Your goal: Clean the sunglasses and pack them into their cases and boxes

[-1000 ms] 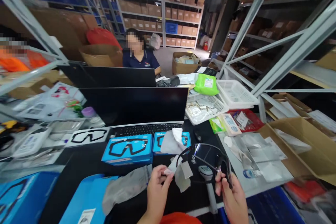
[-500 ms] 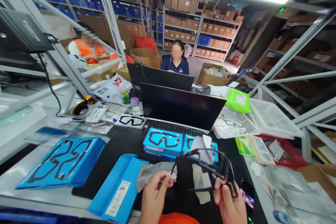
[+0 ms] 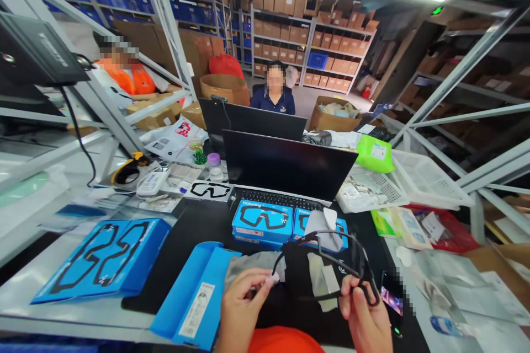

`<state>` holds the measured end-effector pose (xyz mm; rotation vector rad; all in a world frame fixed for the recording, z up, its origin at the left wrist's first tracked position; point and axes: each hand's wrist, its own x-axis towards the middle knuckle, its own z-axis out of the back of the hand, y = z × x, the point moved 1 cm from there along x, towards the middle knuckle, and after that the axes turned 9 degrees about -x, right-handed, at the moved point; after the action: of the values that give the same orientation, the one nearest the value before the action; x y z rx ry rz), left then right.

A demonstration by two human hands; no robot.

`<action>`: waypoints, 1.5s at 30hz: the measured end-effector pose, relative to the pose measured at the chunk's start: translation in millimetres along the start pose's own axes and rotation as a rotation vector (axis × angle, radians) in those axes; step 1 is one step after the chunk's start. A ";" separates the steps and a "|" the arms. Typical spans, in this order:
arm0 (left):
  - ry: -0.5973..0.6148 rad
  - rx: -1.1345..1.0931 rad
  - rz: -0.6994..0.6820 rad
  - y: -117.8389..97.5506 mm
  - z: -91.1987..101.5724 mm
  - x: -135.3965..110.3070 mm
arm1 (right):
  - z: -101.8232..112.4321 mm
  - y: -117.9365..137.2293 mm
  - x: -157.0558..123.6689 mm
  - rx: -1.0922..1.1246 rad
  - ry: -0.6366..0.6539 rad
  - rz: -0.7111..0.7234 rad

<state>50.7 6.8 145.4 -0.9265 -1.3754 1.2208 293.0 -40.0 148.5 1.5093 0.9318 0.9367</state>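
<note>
A: Where to look for the dark glasses (image 3: 340, 266)?

B: Held up over the black mat (image 3: 176, 253) on the counter (image 3: 103, 314), arms unfolded, between both hands. Pinched at one temple tip by the left hand (image 3: 244, 300), along with a small pale scrap (image 3: 275, 277); clasped by the right hand (image 3: 364, 309) at the other side of the frame, exact spot hard to make out.

A: Heavy? Stiff?

B: Probably light, with a stiff rim and thin, springy arms. Perhaps slippery from the smooth-looking finish, and fragile at the hinges. Best taken by the side corners of the frame, not by a tip alone.

A: And materials round about?

B: Flat-faced, crisp-edged card in the blue boxes (image 3: 265, 218); similar card, with a raised flap, in the open box (image 3: 176, 303). Soft, creased fabric in the grey pouch (image 3: 244, 262) just behind the left hand. Limp grey cloth (image 3: 321, 222) over one box. Thin, pale slips (image 3: 330, 280) on the mat.
</note>
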 end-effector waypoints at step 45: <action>0.345 -0.163 0.435 20.9 11.4 8.4 | 6.1 8.1 15.2 -0.529 0.514 -0.206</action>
<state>36.3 16.7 127.2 -1.5329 -1.0353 1.2011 305.0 -29.2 157.1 0.7215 1.0654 1.3218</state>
